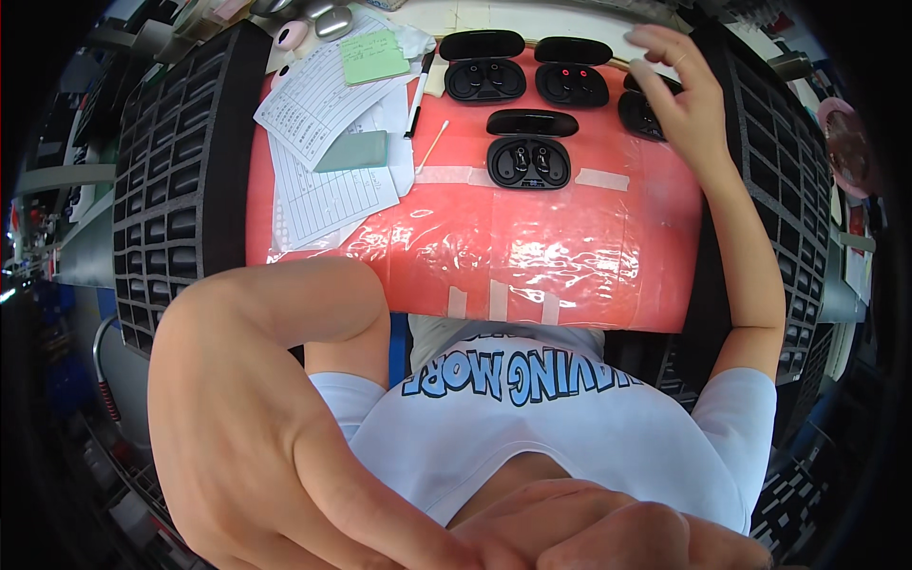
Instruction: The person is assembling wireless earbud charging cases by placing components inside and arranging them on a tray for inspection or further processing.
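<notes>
My left hand (pixel 247 427) is raised very close to the camera at the lower left, bent over at the wrist. Its fingertips run out of the picture's lower edge, so I cannot see whether they hold anything. At the upper right my right hand (pixel 686 81) is open, fingers apart and nothing between them. It partly covers a black earbud case (pixel 638 114). Left of it an open case (pixel 572 85) shows two red lights. Another open case (pixel 484 81) stands farther left. Nearest me is an open case (pixel 528 163) with two black earbuds in it.
Black gridded trays (pixel 166 190) flank the pink, plastic-covered work surface (pixel 427 275). Written sheets (pixel 332 204), a green note pad (pixel 373 59), a black marker (pixel 415 104) and a cotton swab (pixel 433 144) lie at the left.
</notes>
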{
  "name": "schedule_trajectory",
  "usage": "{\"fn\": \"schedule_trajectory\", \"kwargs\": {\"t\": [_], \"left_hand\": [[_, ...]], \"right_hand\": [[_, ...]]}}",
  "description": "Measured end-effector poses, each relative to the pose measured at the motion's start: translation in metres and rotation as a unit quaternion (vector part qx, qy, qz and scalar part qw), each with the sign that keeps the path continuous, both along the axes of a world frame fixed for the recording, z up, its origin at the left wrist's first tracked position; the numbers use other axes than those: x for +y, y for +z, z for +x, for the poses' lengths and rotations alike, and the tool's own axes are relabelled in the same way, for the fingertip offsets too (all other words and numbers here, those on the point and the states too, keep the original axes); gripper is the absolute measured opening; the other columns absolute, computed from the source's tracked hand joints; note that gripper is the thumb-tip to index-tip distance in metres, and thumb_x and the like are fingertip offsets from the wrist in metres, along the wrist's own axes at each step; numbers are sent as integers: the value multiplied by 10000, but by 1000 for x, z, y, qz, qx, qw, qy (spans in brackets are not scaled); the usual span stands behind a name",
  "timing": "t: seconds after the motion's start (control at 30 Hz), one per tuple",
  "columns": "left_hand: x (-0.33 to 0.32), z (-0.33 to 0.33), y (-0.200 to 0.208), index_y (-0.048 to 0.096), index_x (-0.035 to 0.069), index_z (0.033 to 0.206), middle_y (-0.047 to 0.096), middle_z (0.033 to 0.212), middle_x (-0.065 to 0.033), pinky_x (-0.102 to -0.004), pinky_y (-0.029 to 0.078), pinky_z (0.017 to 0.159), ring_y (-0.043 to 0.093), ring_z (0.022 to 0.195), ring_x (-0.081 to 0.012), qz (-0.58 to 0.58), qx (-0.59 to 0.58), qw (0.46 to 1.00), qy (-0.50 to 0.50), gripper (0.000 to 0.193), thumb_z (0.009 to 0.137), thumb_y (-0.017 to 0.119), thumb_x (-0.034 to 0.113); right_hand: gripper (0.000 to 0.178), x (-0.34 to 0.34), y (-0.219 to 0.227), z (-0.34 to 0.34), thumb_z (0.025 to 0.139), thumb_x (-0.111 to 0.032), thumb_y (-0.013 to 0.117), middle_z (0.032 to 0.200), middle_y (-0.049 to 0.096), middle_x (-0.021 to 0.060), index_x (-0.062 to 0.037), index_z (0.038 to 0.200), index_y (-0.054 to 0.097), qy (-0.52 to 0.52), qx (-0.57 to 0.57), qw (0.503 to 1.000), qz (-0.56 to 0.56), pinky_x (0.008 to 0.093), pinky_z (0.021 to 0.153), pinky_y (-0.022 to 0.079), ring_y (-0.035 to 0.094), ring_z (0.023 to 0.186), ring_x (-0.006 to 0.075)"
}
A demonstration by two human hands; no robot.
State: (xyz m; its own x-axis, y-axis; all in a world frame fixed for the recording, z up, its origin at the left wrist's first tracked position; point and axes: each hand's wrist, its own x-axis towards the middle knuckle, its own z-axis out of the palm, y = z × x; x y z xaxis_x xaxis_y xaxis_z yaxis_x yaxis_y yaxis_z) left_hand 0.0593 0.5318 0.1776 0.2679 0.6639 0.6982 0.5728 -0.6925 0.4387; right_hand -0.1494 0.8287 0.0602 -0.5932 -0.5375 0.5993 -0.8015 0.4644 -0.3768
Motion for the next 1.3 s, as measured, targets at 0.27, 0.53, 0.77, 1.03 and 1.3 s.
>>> {"fn": "schedule_trajectory", "kwargs": {"t": [0.27, 0.53, 0.77, 1.03, 1.3], "left_hand": [[16, -23, 8, 612, 82, 600, 670, 677, -49, -341, 404, 1099, 684, 770, -154, -2, -40, 999, -9, 233, 797, 539, -21], [19, -38, 13, 650, 21, 707, 688, 784, -107, -359, 453, 1046, 698, 876, -235, -57, -38, 996, -62, 176, 814, 513, -4], [21, -35, 9, 647, -5, 699, 678, 781, -147, -382, 486, 1009, 697, 898, -275, -49, -50, 997, -32, 234, 824, 449, -7], [10, -28, -2, 644, -5, 697, 675, 778, -147, -390, 475, 1020, 698, 893, -277, -49, -68, 996, 21, 227, 816, 451, -11], [11, -25, -2, 640, -6, 695, 672, 775, -148, -397, 464, 1031, 699, 889, -279, -45, -46, 997, 28, 219, 808, 452, -15]], "right_hand": [[340, 6, -9, -14, 905, -204, 642, 1290, 562, 83, -134, 1237, 624, -46, -2, 999, 14, 301, 961, 412, 546, 1162, 223], [430, 10, -18, -17, 898, -275, 656, 1365, 498, 104, -184, 1310, 577, -97, 47, 991, 78, 279, 763, 478, 518, 1204, 236], [428, 0, -13, -6, 901, -266, 657, 1377, 489, 106, -170, 1310, 576, -87, -66, 993, 48, 263, 685, 460, 538, 1160, 228], [397, 8, -20, -15, 917, -233, 641, 1368, 495, 109, -117, 1294, 590, -58, -59, 995, 59, 332, 1046, 374, 474, 1293, 251], [392, 10, -26, -18, 917, -238, 646, 1359, 498, 90, -139, 1293, 595, -70, -103, 990, 63, 296, 941, 442, 483, 1271, 218]]}}
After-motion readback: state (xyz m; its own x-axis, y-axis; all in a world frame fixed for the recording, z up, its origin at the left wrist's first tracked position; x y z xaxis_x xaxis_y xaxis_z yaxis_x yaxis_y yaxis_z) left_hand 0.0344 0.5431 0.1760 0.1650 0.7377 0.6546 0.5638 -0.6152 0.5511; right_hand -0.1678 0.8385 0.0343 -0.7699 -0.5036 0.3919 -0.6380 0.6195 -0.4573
